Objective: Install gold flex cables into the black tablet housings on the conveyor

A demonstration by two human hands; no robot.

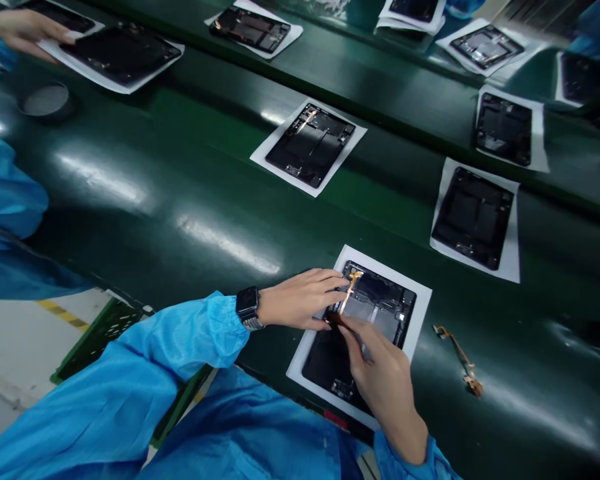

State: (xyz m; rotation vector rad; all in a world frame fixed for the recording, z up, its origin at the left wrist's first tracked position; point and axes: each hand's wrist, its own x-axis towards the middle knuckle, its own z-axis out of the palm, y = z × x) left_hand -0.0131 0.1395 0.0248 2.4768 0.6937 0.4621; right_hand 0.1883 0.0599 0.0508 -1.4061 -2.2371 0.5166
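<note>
An opened black tablet housing [325, 363] lies on a white sheet [420, 307] at the bench's front edge. Along its left side runs a copper-coloured flex cable [351, 293]. My right hand [383, 363] pinches the dark lower end of this cable between thumb and fingers. From the left, my left hand [303, 300], wearing a watch [248, 307] at the wrist, reaches over the housing's edge with fingers stretched out; its fingertips rest at the cable's upper part. The thumb is close to the right hand's pinch. A second, loose flex cable [460, 357] lies to the right.
More opened tablets on white sheets lie beyond, such as one tablet [310, 143] in the middle and another [473, 217] at right. A co-worker's hand [27, 30] holds a tablet [125, 53] at upper left, near a round dark container [45, 100]. A green crate [87, 343] stands below the bench.
</note>
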